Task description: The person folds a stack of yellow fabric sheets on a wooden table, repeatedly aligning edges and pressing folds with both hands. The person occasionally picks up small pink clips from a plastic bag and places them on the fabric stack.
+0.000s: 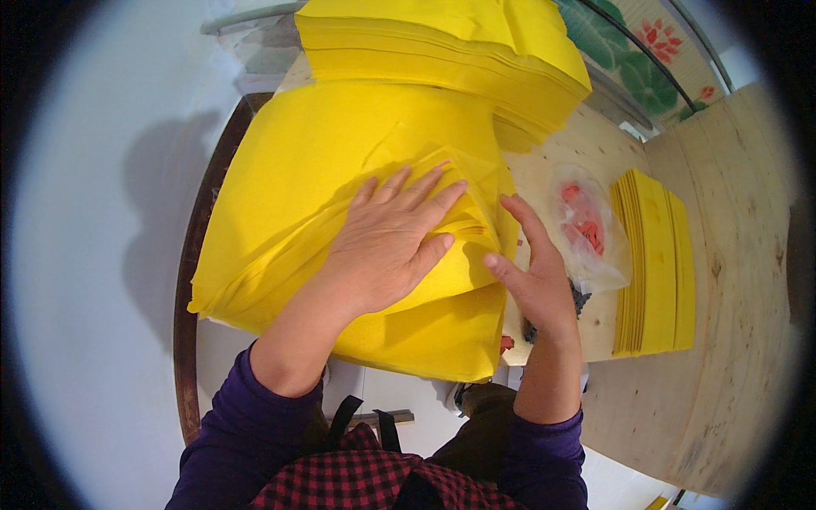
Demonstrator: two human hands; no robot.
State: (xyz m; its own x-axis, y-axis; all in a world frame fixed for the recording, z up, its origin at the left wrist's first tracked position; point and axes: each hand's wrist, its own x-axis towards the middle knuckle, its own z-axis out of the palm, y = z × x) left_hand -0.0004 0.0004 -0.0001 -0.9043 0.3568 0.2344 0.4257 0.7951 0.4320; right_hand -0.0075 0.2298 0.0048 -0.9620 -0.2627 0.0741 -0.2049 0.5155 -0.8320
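Observation:
A wide sheet of yellow fabric [297, 153] lies in front of me, creased and partly folded, its near edge hanging over the table front. My left hand [387, 229] presses flat on the folded part, fingers spread. Just to its right, my right hand [535, 272] is held at the fabric's right edge, thumb and fingers apart, with nothing seen between them. Whether its fingertips touch the cloth I cannot tell. Part of the folds is hidden under my left hand.
A thick stack of yellow fabric [442, 55] stands behind the sheet. To the right are a clear plastic bag [595, 259] with red pieces inside and a folded yellow bundle [654, 263], beside a wooden panel [722, 297]. A dark wooden edge [189, 340] runs along the left.

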